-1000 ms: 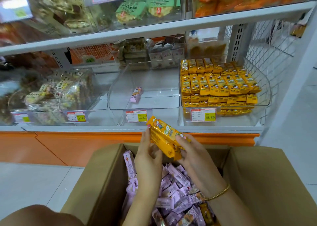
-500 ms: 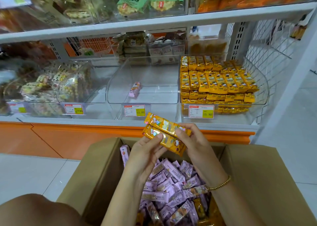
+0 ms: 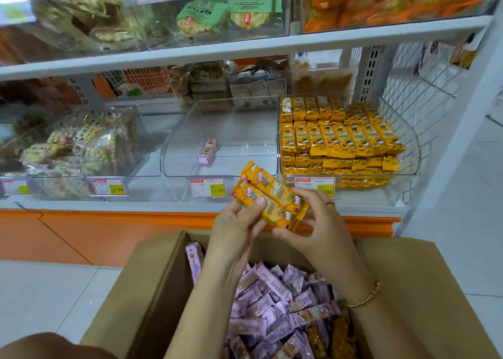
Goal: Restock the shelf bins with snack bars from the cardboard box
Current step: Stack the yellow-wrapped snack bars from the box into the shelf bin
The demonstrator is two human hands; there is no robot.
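Both hands hold a small stack of yellow snack bars (image 3: 268, 195) above the open cardboard box (image 3: 152, 282). My left hand (image 3: 236, 230) pinches the stack's left end with the thumb on top. My right hand (image 3: 318, 222) grips the right end, fingers curled round it. The box is filled with several purple snack bars (image 3: 275, 298) and a few yellow ones at its near right. On the shelf, the right clear bin (image 3: 408, 146) is packed with yellow bars (image 3: 337, 140). The middle clear bin (image 3: 185, 140) holds one purple bar (image 3: 208, 151).
A left bin (image 3: 89, 165) holds clear bags of mixed snacks. Price tags (image 3: 208, 187) hang on the bin fronts. An upper shelf (image 3: 245, 48) carries green and orange packets. A white wire side panel (image 3: 419, 86) closes the shelf's right end. My knee (image 3: 49, 345) shows bottom left.
Both hands have lifted the yellow bars a little higher out of the box and squared them into a flatter stack. The view has shifted slightly.
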